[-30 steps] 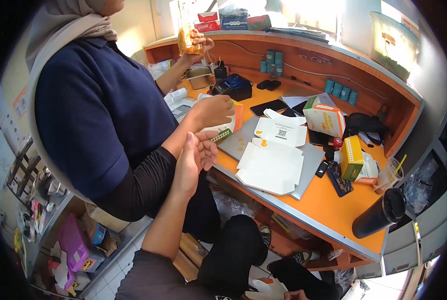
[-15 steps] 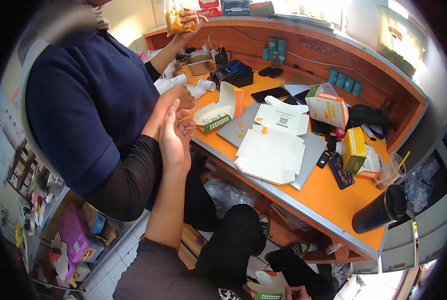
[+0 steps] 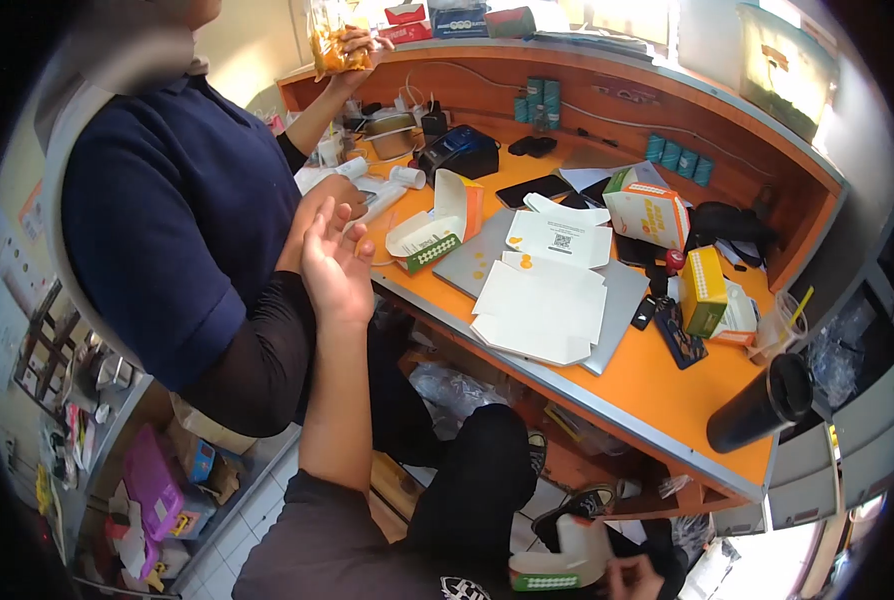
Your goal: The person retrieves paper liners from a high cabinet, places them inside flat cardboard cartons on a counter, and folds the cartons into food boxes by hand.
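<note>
Clock: 12 straight ahead of the seated person.
Left hand (image 3: 337, 275): 10 o'clock, palm up, fingers loosely apart, nothing in it. Right by the co-worker's near arm (image 3: 267, 345); whether they touch, I cannot tell.
Right hand (image 3: 635, 578): 5 o'clock, low over the lap, blurred; fingers look pinched on the box's edge.
Lap box (image 3: 564, 560): 5 o'clock, at the right hand's 9; partly shaped, one panel raised, top open.
Desk box (image 3: 437, 225): near 12 o'clock, on the desk (image 3: 667, 420); shaped, lid up, not closed.
Flat card (image 3: 542, 310): 3 o'clock, on a grey slab (image 3: 619, 315); spread out, unfolded.
Progress, my reading: two boxes shaped but open; card's folding undone.
Other boxes: white box (image 3: 647, 218) at 2 o'clock, yellow box (image 3: 704, 292) at 3.
Co-worker's far hand (image 3: 359, 42): 11 o'clock, holding up a bag (image 3: 332, 50).
</note>
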`<control>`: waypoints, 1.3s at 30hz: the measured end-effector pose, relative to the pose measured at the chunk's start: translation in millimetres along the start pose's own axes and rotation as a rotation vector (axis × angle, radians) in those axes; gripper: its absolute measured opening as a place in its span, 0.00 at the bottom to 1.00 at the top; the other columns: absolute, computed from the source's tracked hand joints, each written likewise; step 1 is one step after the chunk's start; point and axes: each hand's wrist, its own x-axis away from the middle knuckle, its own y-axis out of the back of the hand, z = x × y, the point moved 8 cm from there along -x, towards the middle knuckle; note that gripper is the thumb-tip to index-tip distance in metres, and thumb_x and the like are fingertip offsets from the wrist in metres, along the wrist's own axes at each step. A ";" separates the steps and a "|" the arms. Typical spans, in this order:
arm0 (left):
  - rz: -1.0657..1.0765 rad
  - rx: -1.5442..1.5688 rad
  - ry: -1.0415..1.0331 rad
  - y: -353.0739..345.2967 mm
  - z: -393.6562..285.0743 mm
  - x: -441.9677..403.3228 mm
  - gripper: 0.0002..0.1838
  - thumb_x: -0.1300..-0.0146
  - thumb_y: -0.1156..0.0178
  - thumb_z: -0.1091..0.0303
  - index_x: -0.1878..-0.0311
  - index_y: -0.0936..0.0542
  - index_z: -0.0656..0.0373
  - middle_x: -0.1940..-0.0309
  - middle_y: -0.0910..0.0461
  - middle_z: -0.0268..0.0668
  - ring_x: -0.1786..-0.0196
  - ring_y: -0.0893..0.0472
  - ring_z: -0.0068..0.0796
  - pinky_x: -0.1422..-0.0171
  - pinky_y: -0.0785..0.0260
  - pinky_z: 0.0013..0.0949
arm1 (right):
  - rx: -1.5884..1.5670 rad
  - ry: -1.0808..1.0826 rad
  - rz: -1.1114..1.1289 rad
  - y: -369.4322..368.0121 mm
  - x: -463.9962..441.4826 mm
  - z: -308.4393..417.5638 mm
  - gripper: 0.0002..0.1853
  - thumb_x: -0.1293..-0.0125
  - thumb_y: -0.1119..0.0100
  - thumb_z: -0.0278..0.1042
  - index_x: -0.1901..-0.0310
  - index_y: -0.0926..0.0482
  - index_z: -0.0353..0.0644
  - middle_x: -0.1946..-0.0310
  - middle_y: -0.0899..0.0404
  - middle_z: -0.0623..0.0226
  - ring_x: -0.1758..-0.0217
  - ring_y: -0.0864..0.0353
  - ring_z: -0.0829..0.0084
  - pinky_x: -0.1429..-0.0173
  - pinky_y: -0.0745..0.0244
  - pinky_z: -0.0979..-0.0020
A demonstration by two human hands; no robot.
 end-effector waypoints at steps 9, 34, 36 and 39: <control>-0.002 0.351 0.113 -1.8 25.9 -30.8 0.09 0.29 0.46 0.63 0.55 0.27 0.57 0.58 0.22 0.33 0.64 0.23 0.31 0.64 0.31 0.35 | -0.004 0.471 -0.450 164.1 -6.4 198.7 0.04 0.28 0.40 0.25 0.62 0.23 0.38 0.74 0.23 0.74 0.74 0.24 0.87 0.71 0.31 0.83; 0.271 -0.820 0.405 -145.5 81.1 104.9 0.06 0.21 0.50 0.67 0.54 0.26 0.56 0.74 0.34 0.26 0.75 0.36 0.14 0.72 0.46 0.22 | 0.124 0.305 -0.368 381.6 -193.2 222.2 0.15 0.28 0.43 0.31 0.42 0.22 0.39 0.40 0.22 0.57 0.44 0.17 0.66 0.50 0.20 0.69; 0.115 -0.823 0.553 -82.4 88.4 136.2 0.05 0.21 0.50 0.68 0.53 0.25 0.55 0.73 0.34 0.25 0.76 0.37 0.14 0.74 0.47 0.21 | -0.451 -0.023 -0.583 396.4 -136.6 116.5 0.19 0.20 0.49 0.44 0.36 0.25 0.41 0.45 0.21 0.63 0.48 0.19 0.71 0.51 0.25 0.73; -0.027 -0.892 0.600 13.2 104.6 184.5 0.06 0.21 0.52 0.70 0.50 0.25 0.55 0.71 0.31 0.26 0.75 0.34 0.14 0.74 0.44 0.20 | -0.901 -0.453 -0.900 347.5 -50.8 -39.8 0.18 0.24 0.45 0.44 0.37 0.25 0.49 0.48 0.25 0.66 0.54 0.24 0.69 0.52 0.28 0.67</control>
